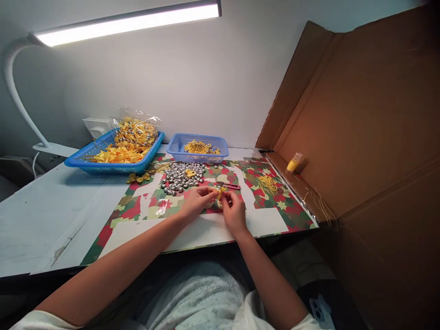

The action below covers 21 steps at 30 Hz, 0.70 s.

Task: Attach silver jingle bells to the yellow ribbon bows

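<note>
Head view, desk: the desk is seen from above, with a camouflage-patterned mat laid over its middle.
Cardboard wall: a cardboard panel is stood along the right edge, a small yellow bottle leaned at its foot.
Baskets: a large blue basket of yellow bows is set far left, a small blue basket of yellow threads behind centre.
Bells: a heap of silver bells is spread just beyond the hands, nearer the left one.
Hands: the left hand and right hand are brought together, fingertips pinched on a small yellow bow between them, low over the mat.
Cutters: red-handled cutters are laid just behind the bow, long axis left to right.
Hidden: the bow is mostly covered by fingers; whether a bell is held too cannot be told.
</note>
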Available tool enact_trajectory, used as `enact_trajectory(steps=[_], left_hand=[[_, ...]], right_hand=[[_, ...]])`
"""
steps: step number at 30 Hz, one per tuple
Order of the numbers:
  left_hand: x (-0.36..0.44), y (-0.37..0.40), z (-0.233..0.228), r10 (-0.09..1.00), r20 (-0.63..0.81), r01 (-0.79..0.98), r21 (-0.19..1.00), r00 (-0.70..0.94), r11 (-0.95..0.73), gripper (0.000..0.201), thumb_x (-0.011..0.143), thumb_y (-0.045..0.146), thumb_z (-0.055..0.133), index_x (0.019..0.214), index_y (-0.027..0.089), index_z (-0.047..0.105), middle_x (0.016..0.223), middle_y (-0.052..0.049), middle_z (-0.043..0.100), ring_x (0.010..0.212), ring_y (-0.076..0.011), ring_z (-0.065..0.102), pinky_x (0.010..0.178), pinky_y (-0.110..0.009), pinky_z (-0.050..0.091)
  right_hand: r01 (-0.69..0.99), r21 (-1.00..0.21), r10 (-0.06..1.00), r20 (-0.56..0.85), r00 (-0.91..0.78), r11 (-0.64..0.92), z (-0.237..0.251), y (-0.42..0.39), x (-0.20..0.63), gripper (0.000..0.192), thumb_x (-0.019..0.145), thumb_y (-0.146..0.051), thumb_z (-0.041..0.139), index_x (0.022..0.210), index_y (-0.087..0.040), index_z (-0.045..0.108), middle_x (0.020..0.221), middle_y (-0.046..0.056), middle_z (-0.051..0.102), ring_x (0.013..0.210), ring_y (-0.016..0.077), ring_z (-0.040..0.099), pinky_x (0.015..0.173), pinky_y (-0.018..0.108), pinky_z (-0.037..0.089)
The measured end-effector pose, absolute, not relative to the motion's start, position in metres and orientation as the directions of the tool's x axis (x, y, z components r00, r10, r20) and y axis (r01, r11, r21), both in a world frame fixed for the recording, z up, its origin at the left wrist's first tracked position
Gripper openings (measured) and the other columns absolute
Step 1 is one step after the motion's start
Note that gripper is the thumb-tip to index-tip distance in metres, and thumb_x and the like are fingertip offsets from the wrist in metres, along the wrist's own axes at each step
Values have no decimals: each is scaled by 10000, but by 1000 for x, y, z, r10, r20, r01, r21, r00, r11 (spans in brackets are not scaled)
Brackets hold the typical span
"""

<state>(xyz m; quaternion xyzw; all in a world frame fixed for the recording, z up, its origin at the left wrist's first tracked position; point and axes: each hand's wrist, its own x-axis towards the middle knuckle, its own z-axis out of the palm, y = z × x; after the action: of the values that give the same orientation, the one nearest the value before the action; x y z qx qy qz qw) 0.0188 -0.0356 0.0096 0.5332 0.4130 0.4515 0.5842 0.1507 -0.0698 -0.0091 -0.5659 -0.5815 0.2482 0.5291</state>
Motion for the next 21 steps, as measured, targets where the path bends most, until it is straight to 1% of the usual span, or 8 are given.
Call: enact_trajectory(steps=[2,9,11,13,15,17,19,21], left_hand=[[18,-35,9,972,13,-94,996,233,9,334,616,441,749,696,139,631,585,10,560,524,-88,485,476,-198,367],[18,-32,6,966,22,-79,997,258,-1,386,619,490,737,716,138,611,621,-5,563,546,-101,497,488,-209,380],[17,-30,5,971,23,-70,998,238,-7,390,612,495,735,701,141,598,600,5,554,520,-95,481,477,-207,368],[15,-28,5,978,53,-24,998,203,-49,380,617,497,723,670,145,590,577,10,555,494,-92,467,458,-205,348],[12,-27,6,977,135,74,986,163,-149,342,643,475,704,643,150,597,568,5,576,487,-99,475,455,-210,344],[9,-28,10,957,257,211,936,137,-282,268,678,417,683,647,157,625,578,-5,610,507,-114,503,482,-221,370],[7,-30,13,913,385,334,849,136,-408,186,707,352,659,668,170,650,594,-8,634,535,-125,529,528,-231,402],[6,-32,16,857,486,419,752,169,-509,137,733,311,636,686,185,661,608,-7,644,556,-130,545,568,-237,419]], right_hand=[[405,-883,926,331,180,237,-10,-69,151,169,835,-273,491,864,-182,631,790,57,690,707,178,615,637,282,484],[422,-862,922,365,132,281,-10,-69,151,188,840,-253,480,820,-188,656,737,42,679,658,172,580,626,287,460],[472,-828,900,411,146,302,-8,-71,152,169,833,-246,492,818,-191,651,779,48,678,735,187,587,696,308,460],[521,-789,848,488,208,326,-6,-71,155,140,822,-239,509,835,-193,641,867,60,670,870,210,581,798,338,444],[517,-785,797,533,282,342,-4,-70,160,145,829,-244,506,866,-194,637,951,69,651,968,217,561,863,354,423],[461,-816,795,518,317,348,-2,-67,167,175,852,-267,486,872,-196,644,973,68,639,970,206,563,861,349,426],[413,-837,829,489,272,358,3,-61,174,190,858,-293,493,852,-198,658,952,61,642,934,195,576,841,341,436],[406,-828,861,481,163,386,10,-54,178,165,836,-301,544,840,-207,679,936,53,649,931,193,579,841,340,439]])
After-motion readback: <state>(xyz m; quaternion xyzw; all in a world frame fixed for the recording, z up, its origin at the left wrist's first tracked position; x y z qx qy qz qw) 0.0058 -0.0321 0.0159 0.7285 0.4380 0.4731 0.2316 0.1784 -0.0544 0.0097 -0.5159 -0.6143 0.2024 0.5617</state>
